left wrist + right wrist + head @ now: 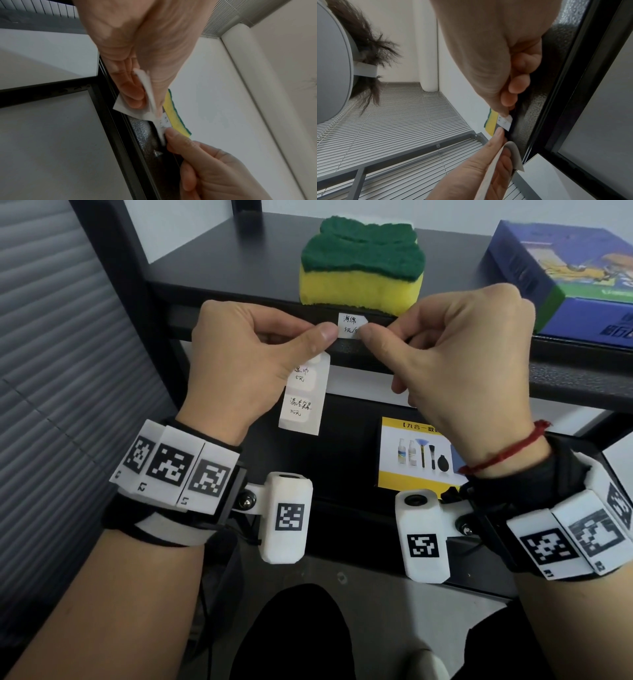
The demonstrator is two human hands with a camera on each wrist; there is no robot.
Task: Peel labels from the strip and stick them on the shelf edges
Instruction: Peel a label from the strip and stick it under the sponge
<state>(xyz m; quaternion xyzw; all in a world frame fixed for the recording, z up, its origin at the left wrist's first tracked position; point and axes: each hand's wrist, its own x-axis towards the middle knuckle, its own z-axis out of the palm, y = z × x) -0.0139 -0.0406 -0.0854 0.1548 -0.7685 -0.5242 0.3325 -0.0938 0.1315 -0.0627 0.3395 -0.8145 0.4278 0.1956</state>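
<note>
While my left hand [239, 361] is pinching the strip [303, 398] so it is hanging out of the way, its thumb is holding the label's [350, 326] left side. My right hand [459, 350] is pinching the right corner, keeping the label flat on the shelf edge [445, 344] just under the sponge [361, 265].

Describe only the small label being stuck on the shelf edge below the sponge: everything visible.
The label is a small white paper rectangle with dark handwriting, lying against the black shelf edge just below the sponge. The left hand touches its left side with the thumb; the right hand pinches its right side. Its top right corner looks slightly lifted.
</note>
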